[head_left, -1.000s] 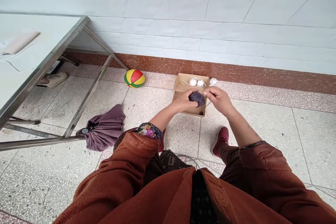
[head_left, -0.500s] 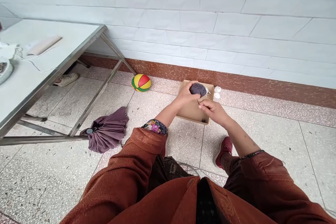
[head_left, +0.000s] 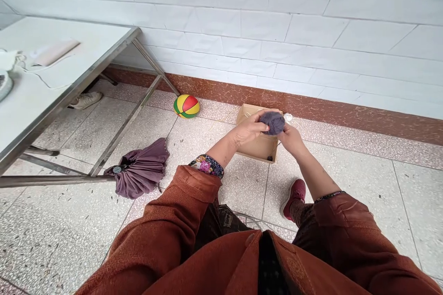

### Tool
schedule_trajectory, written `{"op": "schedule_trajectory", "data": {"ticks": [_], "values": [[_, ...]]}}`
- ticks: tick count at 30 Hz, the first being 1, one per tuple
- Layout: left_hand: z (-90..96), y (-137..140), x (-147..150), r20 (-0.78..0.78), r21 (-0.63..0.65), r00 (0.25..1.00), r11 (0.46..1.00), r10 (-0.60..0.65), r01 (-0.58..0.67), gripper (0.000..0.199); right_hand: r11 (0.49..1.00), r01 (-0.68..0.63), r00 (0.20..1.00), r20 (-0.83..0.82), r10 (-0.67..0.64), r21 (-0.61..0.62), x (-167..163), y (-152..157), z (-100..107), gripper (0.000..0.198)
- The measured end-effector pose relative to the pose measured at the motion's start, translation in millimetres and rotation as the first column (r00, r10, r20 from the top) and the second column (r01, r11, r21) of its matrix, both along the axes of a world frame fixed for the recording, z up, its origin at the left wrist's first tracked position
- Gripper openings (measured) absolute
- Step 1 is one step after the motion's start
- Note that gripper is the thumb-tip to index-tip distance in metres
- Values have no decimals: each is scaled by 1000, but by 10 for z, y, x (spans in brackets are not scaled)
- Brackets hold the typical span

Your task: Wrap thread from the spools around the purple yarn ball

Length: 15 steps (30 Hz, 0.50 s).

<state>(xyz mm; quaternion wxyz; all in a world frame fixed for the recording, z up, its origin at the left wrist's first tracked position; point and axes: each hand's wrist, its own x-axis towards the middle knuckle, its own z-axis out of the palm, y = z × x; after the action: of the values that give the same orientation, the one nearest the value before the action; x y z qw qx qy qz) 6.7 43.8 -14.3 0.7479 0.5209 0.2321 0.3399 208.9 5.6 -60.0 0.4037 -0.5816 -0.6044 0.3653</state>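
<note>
A dark grey-purple ball of yarn (head_left: 273, 123) is held over an open cardboard box (head_left: 256, 148) on the floor. My left hand (head_left: 249, 130) is closed around the ball's left side, thumb in front. At the ball's right edge is my right hand (head_left: 291, 139), its fingers bent and partly hidden behind the ball; a thin dark strand of yarn shows just below them. A small dark lump (head_left: 270, 158) lies in the box's near right corner. White balls of yarn (head_left: 287, 118) sit beyond my right hand, partly covered by it.
A colourful ball (head_left: 187, 106) rests on the floor near the wall. Left of me stands a metal-framed table (head_left: 104, 39), with a folded purple umbrella (head_left: 145, 168) by its leg. Another person's shoe (head_left: 86, 100) shows under the table. My red shoe (head_left: 293, 198) is near the box.
The yarn ball and my left hand have moved a little to the right. My right hand has gone from below the ball up to its right edge.
</note>
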Motion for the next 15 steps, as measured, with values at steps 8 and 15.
{"op": "schedule_trajectory", "data": {"ticks": [8,15], "values": [[-56,115,-54,-485,340,789,912,378,-227,65,961,-272,961,-46,274,55,-13,-216,322,41],[-87,-28,-6,-398,192,917,975,-24,109,87,992,19,995,-101,-6,124,187,-67,252,43]]}}
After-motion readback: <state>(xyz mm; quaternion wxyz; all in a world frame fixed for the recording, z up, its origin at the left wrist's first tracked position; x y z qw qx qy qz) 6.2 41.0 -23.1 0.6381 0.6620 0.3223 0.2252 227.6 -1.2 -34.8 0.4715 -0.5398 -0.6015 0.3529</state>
